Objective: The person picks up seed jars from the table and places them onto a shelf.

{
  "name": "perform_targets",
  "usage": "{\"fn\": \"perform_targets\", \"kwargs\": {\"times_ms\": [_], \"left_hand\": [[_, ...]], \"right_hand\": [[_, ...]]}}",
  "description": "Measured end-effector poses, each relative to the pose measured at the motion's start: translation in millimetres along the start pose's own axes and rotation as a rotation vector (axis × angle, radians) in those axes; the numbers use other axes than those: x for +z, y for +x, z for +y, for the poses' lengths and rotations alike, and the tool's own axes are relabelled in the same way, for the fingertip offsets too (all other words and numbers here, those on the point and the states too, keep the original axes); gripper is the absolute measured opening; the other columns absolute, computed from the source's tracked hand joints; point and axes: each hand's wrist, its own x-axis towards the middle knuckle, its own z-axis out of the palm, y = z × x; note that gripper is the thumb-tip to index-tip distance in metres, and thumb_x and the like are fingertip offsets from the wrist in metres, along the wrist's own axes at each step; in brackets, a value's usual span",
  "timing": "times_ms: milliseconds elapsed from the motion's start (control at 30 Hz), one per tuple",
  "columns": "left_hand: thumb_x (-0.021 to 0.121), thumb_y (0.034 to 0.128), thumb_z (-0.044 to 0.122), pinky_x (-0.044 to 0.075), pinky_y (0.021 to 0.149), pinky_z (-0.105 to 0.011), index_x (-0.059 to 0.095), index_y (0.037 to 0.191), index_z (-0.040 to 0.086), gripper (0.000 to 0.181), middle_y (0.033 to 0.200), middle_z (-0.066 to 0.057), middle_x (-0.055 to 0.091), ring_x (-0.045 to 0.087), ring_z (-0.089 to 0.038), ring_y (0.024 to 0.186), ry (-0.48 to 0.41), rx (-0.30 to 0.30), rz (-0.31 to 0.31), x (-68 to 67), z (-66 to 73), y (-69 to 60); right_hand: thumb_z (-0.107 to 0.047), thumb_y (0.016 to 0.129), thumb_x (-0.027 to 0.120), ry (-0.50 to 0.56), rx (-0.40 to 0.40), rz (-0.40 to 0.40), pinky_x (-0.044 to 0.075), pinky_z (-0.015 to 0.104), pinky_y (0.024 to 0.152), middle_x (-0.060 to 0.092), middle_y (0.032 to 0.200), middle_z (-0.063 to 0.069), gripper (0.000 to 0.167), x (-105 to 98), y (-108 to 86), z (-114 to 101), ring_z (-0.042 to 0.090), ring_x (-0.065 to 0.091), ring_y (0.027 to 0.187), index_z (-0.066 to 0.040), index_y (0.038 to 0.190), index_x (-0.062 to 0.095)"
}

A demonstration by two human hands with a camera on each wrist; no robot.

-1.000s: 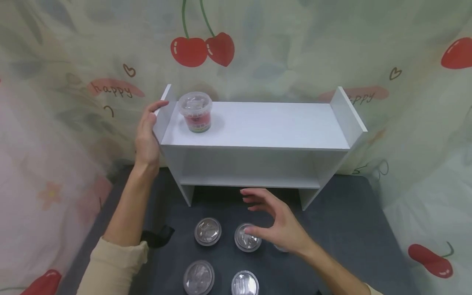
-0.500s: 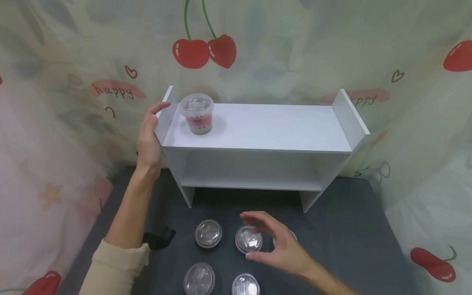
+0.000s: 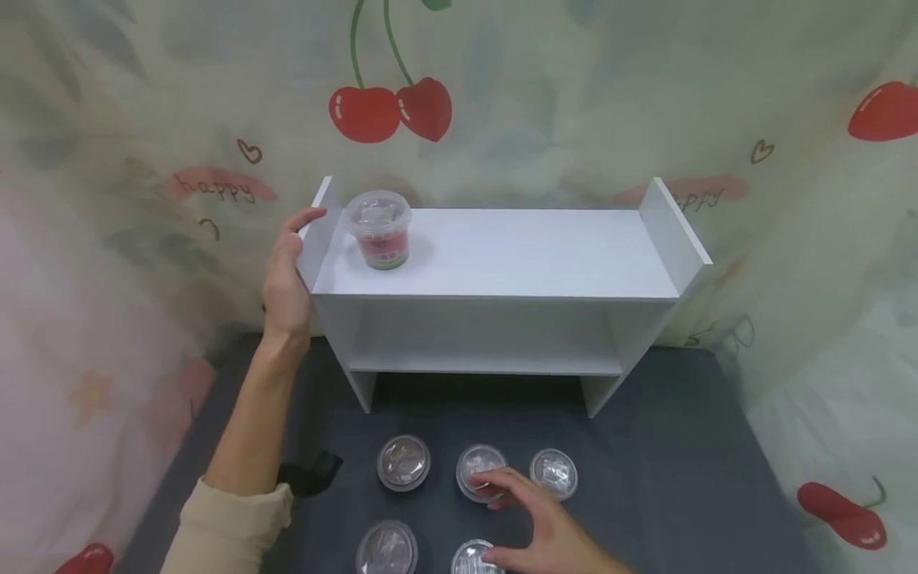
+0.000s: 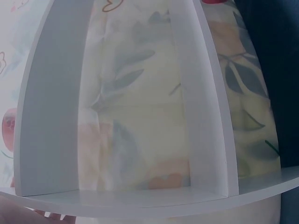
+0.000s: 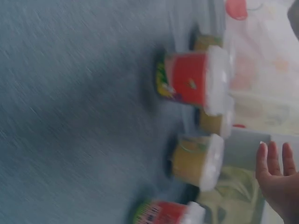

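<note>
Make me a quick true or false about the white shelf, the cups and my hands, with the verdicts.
1. The left hand touches the side of the white shelf. True.
2. The cup on top stands at the shelf's right end. False: the cup on top is at the left end.
3. It has a clear lid. True.
4. The right hand grips a cup. False: it holds nothing.
5. Several lidded cups stand on the dark table. True.

Dark table (image 3: 681,470), five lidded tubs (image 3: 403,463), white shelf (image 3: 531,251), one tub (image 3: 382,231) atop
</note>
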Motion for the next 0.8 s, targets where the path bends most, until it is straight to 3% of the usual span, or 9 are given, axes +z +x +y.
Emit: {"fn": "perform_targets", "kwargs": {"times_ms": [133,300,633,800], "left_hand": [[0.024,0.1015,0.023,0.026,0.107,-0.038,0.057,0.136,0.020,0.047,0.146,0.000,0.043,0.038,-0.019,0.130,0.024,-0.001,-0.002,0.9,-1.0,0.0],[0.023,0.1024,0.027,0.020,0.113,-0.045,0.054,0.138,0.022,0.047,0.150,0.002,0.038,0.033,-0.019,0.134,0.065,-0.010,-0.007,-0.5,-1.1,-0.9],[0.023,0.1021,0.025,0.019,0.113,-0.046,0.052,0.138,0.020,0.047,0.151,0.000,0.037,0.032,-0.019,0.135,0.054,0.006,-0.024,-1.1,-2.5,-0.3],[0.023,0.1016,0.022,0.022,0.111,-0.043,0.052,0.139,0.017,0.047,0.149,0.000,0.039,0.034,-0.018,0.133,0.031,0.016,-0.025,0.6,-2.9,-0.4]], "right_hand": [[-0.014,0.077,0.086,0.039,0.023,-0.026,0.052,0.036,0.091,0.058,0.132,0.011,0.077,10.0,-17.1,10.5,0.022,0.059,0.116,0.000,0.141,0.046],[-0.028,0.082,0.082,-0.004,0.058,-0.078,0.049,0.034,0.097,0.059,0.132,0.010,0.073,21.2,-36.6,22.2,0.020,0.060,0.119,-0.005,0.142,0.048],[-0.025,0.086,0.076,-0.030,0.053,-0.088,0.049,0.033,0.097,0.058,0.133,0.007,0.063,31.2,-53.2,40.5,0.019,0.058,0.121,-0.006,0.140,0.051],[-0.023,0.089,0.073,-0.111,0.072,-0.127,0.046,0.033,0.100,0.056,0.140,0.008,0.061,34.7,-63.7,46.6,0.018,0.054,0.127,-0.008,0.143,0.050]]}}
